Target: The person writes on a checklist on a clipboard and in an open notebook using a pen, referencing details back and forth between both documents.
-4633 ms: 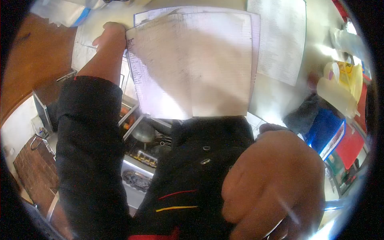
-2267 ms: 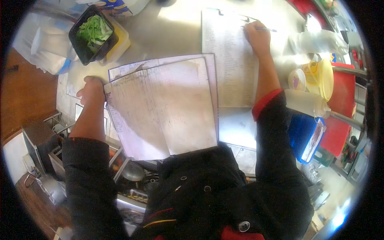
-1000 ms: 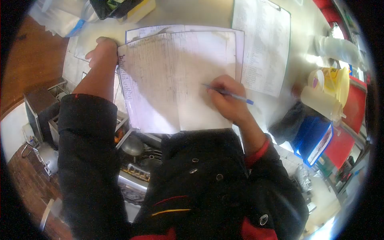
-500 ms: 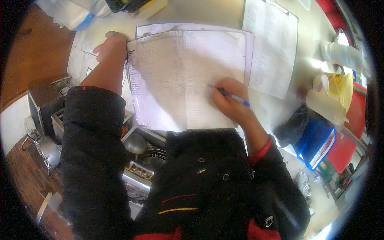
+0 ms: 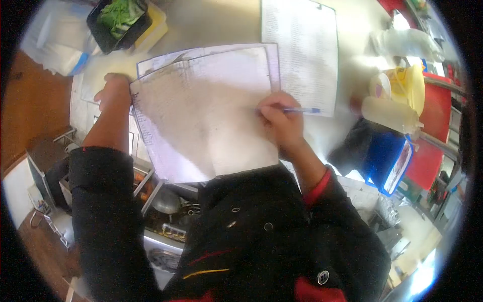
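An open ruled book with handwriting lies at the near edge of the steel table, on top of another open book with a blue edge. My right hand is closed around a blue pen over the right page; the pen points left. At the book's left edge rests my left hand, its thumb and fingertips partly showing and its other fingers hidden, so I cannot make out its grip. Beyond the book, to the right, a printed sheet lies on a clipboard.
A black tray of green leaves sits on a yellow lid at the back left, beside plastic bags. On the right are a yellow tub, a squeeze bottle, a blue container and a red board. Pans show under the table.
My right hand went from the clipboard to the book's right page with the pen. Since half a second ago the view has shifted, bringing the leaf tray further in.
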The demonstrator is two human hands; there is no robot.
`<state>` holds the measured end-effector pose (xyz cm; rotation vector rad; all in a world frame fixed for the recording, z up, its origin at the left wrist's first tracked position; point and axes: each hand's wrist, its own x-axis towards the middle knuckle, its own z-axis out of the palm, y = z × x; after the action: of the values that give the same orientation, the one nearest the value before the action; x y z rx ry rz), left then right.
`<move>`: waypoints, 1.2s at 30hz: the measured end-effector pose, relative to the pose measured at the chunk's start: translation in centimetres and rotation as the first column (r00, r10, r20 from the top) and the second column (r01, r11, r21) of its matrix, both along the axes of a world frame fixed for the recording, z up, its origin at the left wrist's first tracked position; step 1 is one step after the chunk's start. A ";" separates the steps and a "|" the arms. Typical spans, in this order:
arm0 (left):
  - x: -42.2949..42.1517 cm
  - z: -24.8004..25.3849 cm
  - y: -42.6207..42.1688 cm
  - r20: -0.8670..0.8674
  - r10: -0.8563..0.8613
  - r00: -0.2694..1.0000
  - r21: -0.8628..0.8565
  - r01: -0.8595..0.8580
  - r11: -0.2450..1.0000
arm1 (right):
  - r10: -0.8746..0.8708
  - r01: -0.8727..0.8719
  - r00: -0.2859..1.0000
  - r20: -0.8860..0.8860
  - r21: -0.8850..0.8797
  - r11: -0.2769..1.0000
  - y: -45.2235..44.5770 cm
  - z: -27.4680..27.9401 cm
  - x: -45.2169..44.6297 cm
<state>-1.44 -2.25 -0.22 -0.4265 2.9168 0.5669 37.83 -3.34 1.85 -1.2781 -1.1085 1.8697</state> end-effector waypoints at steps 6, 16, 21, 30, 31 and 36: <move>1.4 0.1 0.5 0.031 -0.047 0.998 -0.013 0.047 0.999 | -0.338 0.279 0.938 0.081 0.404 0.871 5.2 -2.1 7.3; -1.6 -1.3 -0.9 0.117 -0.248 0.962 -0.129 0.263 0.956 | -0.528 0.378 0.803 0.277 0.449 0.810 6.2 -6.4 17.0; -19.7 -18.5 -5.1 0.103 -0.277 0.955 -0.111 0.288 0.951 | -0.505 0.359 0.828 0.245 0.459 0.812 5.7 -5.9 17.6; 2.0 1.1 0.0 0.034 -0.026 0.999 0.147 0.020 0.989 | -0.478 0.295 0.828 0.294 0.496 0.817 6.1 -5.6 17.6; 1.5 0.8 -0.2 0.041 -0.034 0.999 0.153 0.027 0.988 | -0.478 0.330 0.836 0.269 0.450 0.830 6.1 -5.5 17.4; -0.3 -0.6 -0.4 0.068 -0.047 0.997 0.182 0.033 0.983 | -0.483 0.337 0.830 0.281 0.437 0.834 6.1 -5.4 17.5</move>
<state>-1.76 -2.65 -0.79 -0.3562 2.7675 0.7856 55.32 2.73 -3.58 -1.5414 -1.1837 1.0469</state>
